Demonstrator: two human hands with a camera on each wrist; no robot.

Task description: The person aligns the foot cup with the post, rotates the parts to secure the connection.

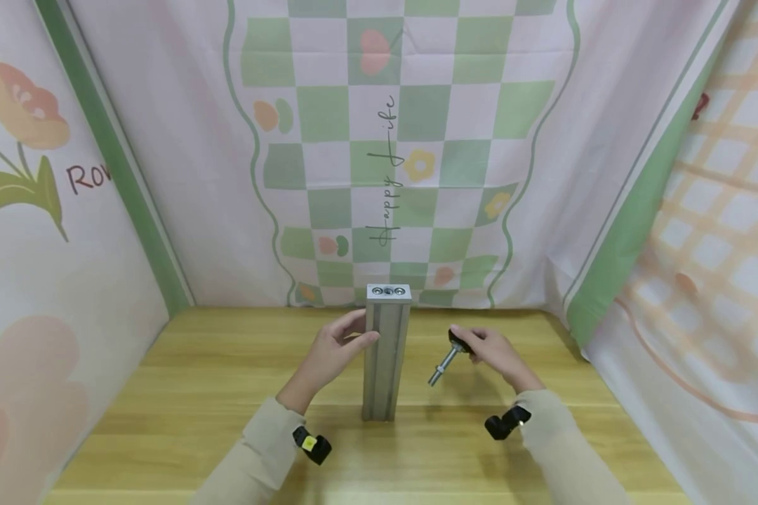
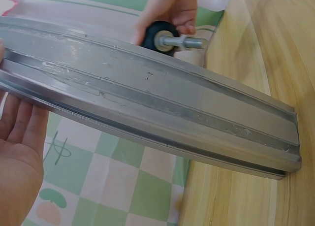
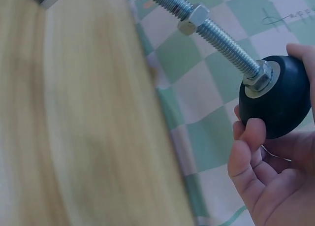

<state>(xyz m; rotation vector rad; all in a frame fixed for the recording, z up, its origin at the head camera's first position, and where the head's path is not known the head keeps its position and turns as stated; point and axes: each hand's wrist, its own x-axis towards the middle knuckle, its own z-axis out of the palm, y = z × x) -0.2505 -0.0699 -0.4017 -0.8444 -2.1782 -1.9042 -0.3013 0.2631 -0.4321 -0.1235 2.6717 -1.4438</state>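
Note:
An aluminium profile stands upright on the wooden table, its top end face showing several round holes. My left hand grips the profile from the left, fingers on the far side and thumb at the near edge. Long grooves run down its sides in the left wrist view. To the right, my right hand pinches the black rubber base of a levelling foot by its rim. The foot's threaded rod points down and left, apart from the profile. A hex nut sits partway along the rod, and another lies against the base.
The wooden table reaches back to a hanging checked cloth. Patterned cloths also hang at the left and right. A small black device is strapped to the right wrist, another to the left.

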